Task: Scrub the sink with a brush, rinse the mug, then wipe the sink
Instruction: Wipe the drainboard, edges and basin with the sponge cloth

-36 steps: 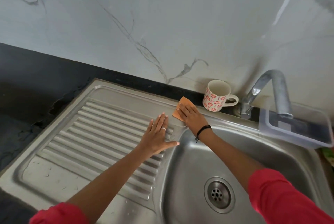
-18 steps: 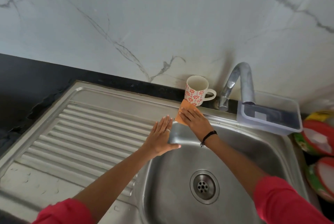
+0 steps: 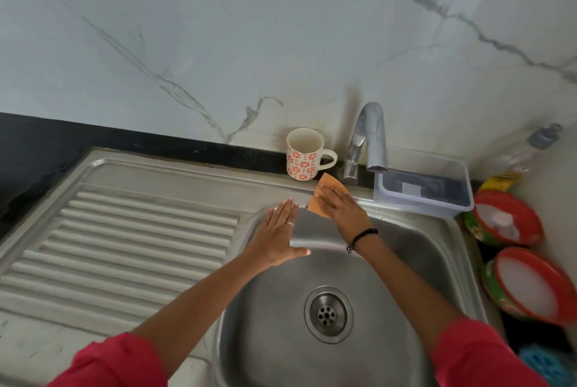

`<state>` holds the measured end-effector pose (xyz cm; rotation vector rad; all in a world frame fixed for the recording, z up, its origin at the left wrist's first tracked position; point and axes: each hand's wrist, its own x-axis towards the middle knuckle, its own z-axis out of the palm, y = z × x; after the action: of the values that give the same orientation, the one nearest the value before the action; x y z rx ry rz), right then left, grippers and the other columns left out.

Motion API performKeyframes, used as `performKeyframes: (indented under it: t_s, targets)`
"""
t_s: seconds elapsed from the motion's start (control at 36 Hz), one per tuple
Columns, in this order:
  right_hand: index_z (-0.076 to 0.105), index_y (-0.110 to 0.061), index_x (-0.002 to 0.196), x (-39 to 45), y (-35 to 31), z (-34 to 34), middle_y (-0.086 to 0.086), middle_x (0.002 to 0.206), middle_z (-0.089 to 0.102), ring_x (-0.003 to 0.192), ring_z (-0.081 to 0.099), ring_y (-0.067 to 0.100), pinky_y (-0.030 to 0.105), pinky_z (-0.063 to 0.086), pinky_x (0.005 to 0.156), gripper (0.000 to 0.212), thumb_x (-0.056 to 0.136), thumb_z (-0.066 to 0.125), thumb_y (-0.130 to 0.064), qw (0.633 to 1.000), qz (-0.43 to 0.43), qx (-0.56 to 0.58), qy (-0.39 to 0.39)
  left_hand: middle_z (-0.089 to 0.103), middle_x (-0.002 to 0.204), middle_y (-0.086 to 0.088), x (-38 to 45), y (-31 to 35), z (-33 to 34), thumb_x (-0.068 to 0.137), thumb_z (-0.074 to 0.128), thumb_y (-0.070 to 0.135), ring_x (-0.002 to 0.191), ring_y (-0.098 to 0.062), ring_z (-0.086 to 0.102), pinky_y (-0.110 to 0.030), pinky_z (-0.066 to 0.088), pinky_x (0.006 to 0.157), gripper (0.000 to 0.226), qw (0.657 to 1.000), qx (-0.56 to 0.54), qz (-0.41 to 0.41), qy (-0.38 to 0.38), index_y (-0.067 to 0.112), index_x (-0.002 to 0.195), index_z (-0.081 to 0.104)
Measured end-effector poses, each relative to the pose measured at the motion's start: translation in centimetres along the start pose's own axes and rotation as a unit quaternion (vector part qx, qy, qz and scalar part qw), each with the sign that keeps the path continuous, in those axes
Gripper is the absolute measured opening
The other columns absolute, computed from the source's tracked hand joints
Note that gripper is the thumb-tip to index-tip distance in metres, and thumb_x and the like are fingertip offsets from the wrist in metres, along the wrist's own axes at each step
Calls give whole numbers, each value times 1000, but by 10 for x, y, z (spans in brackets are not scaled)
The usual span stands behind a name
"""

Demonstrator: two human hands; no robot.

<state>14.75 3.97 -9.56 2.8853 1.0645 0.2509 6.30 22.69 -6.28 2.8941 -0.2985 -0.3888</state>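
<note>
My right hand (image 3: 340, 210) lies flat on an orange cloth (image 3: 326, 188) and presses it on the back rim of the steel sink (image 3: 415, 249), just in front of the tap (image 3: 368, 137). With straight fingers, my left hand (image 3: 278, 235) rests on the sink's left rim beside the ribbed drainboard (image 3: 131, 236). A white mug (image 3: 304, 154) with red flowers stands upright behind the cloth, left of the tap, empty as far as I see. The drain (image 3: 327, 313) sits in the basin below my arms. No brush is in view.
A clear plastic box (image 3: 424, 186) sits on the rim right of the tap. Two red-rimmed round containers (image 3: 509, 221) (image 3: 530, 285) stand on the right counter, a soap dispenser (image 3: 543, 137) in the corner, something blue (image 3: 546, 364) at the bottom right. Marble wall behind.
My right hand has slid the cloth rightward along the back rim, from left of the mug to in front of it near the tap. My left hand moved from the drainboard to the basin's rim.
</note>
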Motion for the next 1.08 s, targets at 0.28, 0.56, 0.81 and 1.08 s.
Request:
performKeyframes:
  t_s: [0.28,0.56,0.81,1.08]
  targets:
    - [69,-7,111,-25,16,-6,17,124,61,112,58,41,48,55,81,78,38,85,11,996,79,30,-42,-18,156,-8,15,22,-4,86,51,56,144,-21,-16,-32,-10,114,101,999,17,42,-8,11,148,-14]
    - [65,-3,116,-40,16,-9,16,129,57,122,51,38,48,51,90,63,56,81,6,975,169,119,-83,-17,156,-10,13,22,-4,88,54,49,144,-23,-14,-34,-10,114,99,997,42,59,-16,9,148,-14]
    - [47,-37,132,-87,33,23,-5,138,48,125,46,15,35,30,111,54,81,62,-48,906,267,325,-46,-15,157,-7,12,33,-14,93,51,35,144,-23,-16,-35,-12,114,86,992,74,104,10,12,149,-11]
    - [58,-3,124,-154,1,-43,5,115,61,103,56,18,27,41,92,34,94,43,2,675,507,509,168,34,150,-3,25,66,-21,97,48,27,136,-17,35,-27,27,110,54,980,-56,162,98,19,147,29]
